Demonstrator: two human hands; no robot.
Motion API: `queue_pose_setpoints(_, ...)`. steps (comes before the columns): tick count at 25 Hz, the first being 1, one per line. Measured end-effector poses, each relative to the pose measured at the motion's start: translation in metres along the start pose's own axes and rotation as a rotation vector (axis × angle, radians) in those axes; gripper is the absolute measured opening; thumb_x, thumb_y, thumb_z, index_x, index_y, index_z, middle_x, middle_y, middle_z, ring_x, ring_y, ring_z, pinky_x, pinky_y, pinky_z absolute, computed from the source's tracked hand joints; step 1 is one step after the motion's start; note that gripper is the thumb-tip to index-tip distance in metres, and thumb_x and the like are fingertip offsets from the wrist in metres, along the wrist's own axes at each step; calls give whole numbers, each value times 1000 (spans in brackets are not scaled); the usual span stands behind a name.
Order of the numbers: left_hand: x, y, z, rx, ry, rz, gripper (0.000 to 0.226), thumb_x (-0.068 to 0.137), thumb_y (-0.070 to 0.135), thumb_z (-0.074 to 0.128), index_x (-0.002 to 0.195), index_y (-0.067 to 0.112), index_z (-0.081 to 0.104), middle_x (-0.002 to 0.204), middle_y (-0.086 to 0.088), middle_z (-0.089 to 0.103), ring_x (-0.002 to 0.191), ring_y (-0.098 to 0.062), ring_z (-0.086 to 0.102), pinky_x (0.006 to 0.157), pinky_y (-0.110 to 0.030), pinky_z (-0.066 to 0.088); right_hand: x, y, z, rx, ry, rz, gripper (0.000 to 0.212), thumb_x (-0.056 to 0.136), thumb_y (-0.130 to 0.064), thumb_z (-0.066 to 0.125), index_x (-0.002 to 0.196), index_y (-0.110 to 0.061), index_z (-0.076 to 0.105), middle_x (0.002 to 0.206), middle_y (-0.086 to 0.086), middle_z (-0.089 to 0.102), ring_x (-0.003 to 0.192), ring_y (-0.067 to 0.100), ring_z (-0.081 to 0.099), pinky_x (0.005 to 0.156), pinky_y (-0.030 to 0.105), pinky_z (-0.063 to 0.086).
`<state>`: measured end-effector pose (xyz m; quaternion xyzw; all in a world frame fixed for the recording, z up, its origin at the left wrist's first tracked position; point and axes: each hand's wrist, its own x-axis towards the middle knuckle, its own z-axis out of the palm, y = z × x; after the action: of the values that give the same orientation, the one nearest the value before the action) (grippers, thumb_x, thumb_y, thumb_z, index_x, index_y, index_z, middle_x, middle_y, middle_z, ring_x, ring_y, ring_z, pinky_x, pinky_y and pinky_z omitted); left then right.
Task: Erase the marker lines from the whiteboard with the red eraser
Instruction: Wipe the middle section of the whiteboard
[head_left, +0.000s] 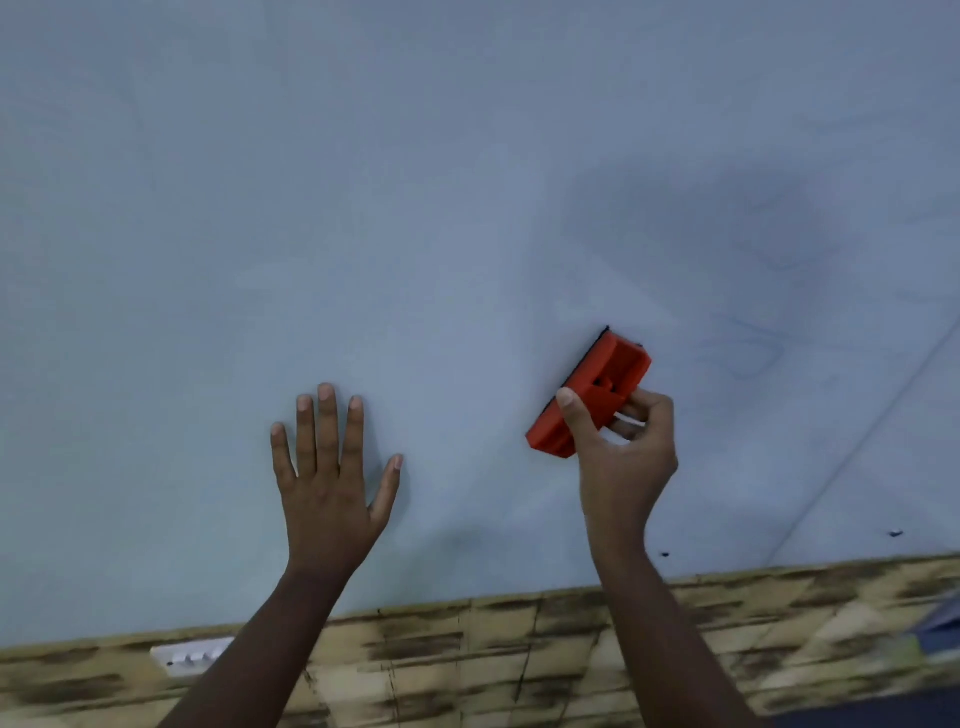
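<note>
Right hand (621, 441) is pinching the red eraser (589, 395), light and rigid, by its moulded back. Left hand (327, 467) is lying flat, fingers straight, on the whiteboard (363, 208).

- A wall covering of tan, brick-patterned panels with dark smudges (519, 654) runs along the bottom of the view.
- A white plastic switch plate (189, 657) sits on it at lower left.
- Light is dim and even.

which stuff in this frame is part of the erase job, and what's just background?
In the job:
- red eraser, gripped by the right hand
- whiteboard, left hand flat on it
- faint marker smudges right of the eraser

Just there:
- brick-pattern wall below the board
- white switch plate
</note>
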<state>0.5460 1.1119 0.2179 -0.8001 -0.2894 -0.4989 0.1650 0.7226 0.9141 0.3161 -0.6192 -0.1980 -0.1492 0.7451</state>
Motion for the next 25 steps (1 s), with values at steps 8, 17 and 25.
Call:
queue_pose_setpoints(8,-25,-13,8,13,-46,49,85,106,48,55,171,12,12,179,-11,-3,166,-32,0,132,-60,7,-150,141,2,-242,-227,477,51,66,-33,96,90,-28,52,88,-11,67,84,11,69,66,24,54)
queue_pose_setpoints(17,-42,-21,18,11,-48,77,87,107,50,54,172,15,8,179,-9,-6,166,-31,-3,132,-61,5,-182,162,14,-7,-191,731,41,70,-15,94,96,-7,64,92,5,76,89,19,74,69,19,58)
queue_pose_setpoints(25,-53,-22,26,-19,-27,74,84,107,49,55,171,14,13,180,-10,-2,166,-32,0,132,-61,4,-66,37,20,243,-24,664,46,76,-30,89,102,0,66,100,24,71,98,29,76,78,42,65)
